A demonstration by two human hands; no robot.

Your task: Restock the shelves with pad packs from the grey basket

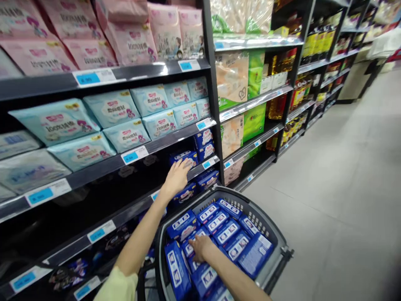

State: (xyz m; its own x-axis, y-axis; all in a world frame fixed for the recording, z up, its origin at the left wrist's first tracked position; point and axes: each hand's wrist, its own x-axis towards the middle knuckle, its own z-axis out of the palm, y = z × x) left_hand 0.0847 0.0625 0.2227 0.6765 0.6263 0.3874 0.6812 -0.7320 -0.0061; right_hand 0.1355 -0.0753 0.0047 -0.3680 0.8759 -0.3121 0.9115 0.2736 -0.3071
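My left hand (178, 174) reaches to the lower shelf, its fingers stretched out against a blue soft package (191, 157) there. Part of that package is hidden behind the fingers. In the shopping basket (233, 193), my right hand (202, 247) rests on top of a blue package (191, 249), fingers spread. Several similar blue packages, such as one with its plain back up (256, 254), fill the basket, some flat and some on edge. More blue packages (205, 145) stand stacked just right of my left hand.
Light blue packages (125, 108) line the shelf above, with pink packages (134, 44) higher up. Shelf edges (103, 167) with price tags run along the left. Tissue packs (232, 79) and bottles fill the farther racks. A grey floor aisle (338, 179) lies to the right.
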